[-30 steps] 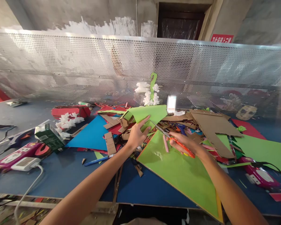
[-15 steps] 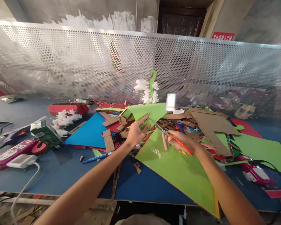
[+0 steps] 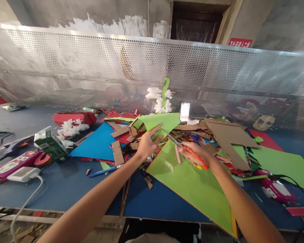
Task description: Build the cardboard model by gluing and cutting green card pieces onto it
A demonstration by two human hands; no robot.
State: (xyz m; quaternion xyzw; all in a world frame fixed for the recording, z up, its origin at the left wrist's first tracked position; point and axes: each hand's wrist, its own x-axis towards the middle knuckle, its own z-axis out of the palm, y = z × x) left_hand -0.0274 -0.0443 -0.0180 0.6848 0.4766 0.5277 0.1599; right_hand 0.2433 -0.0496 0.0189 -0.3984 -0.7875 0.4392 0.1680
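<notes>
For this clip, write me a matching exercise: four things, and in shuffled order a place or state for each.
1 Scissors
2 Curved green sheet
3 Dark green box
4 White adapter

A At the blue sheet's left corner
B In the right hand
C White cable attached
D Touched by the left hand

Pairs: 1-B, 2-D, 3-A, 4-C

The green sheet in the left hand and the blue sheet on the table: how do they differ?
The green sheet is held by the left hand; neither hand touches the blue sheet. The orange-handled scissors meet the green sheet but are away from the blue sheet. The green sheet is bent, while the blue sheet looks nearly flat. Both look thin and plain-coloured.
</notes>
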